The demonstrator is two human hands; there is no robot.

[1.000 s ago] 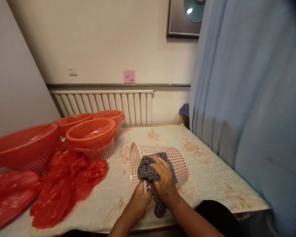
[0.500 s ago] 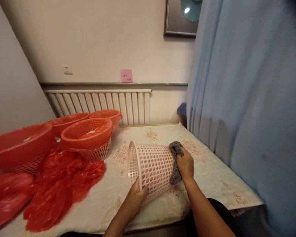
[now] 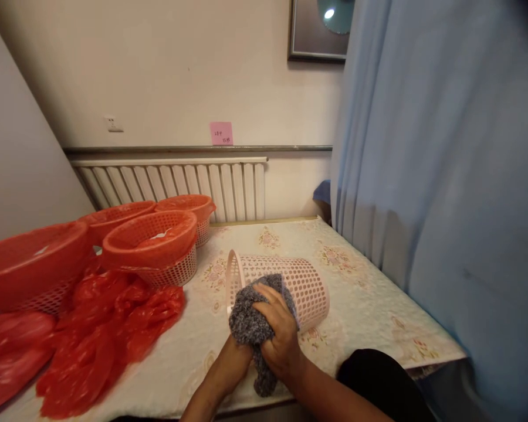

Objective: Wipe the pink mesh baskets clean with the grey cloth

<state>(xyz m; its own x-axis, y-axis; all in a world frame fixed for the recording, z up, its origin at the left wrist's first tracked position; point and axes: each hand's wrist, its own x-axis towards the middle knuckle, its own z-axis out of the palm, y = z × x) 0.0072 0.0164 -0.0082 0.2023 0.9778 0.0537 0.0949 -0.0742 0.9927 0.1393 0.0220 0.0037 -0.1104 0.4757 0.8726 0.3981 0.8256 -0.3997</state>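
A pale pink perforated plastic basket point(image 3: 305, 287) lies on its side on the flowered tablecloth, its open mouth toward the left. My right hand point(image 3: 278, 328) presses a dark grey fuzzy cloth point(image 3: 250, 313) against the basket's side near the rim, its fingers curled over the cloth. The cloth's tail hangs below that hand. Low at the rim, my left hand point(image 3: 235, 363) grips the basket; its fingers are mostly hidden behind the cloth.
Several baskets lined with red plastic bags point(image 3: 149, 240) stand at the left. Crumpled red bags point(image 3: 101, 340) lie before them on the covered table point(image 3: 356, 322). A blue curtain point(image 3: 413, 146) hangs at the right, and a radiator point(image 3: 180, 181) is behind.
My right hand has slid the cloth leftward along the basket, from its base end to near the rim. The left hand stays at the rim, now partly covered by the cloth.
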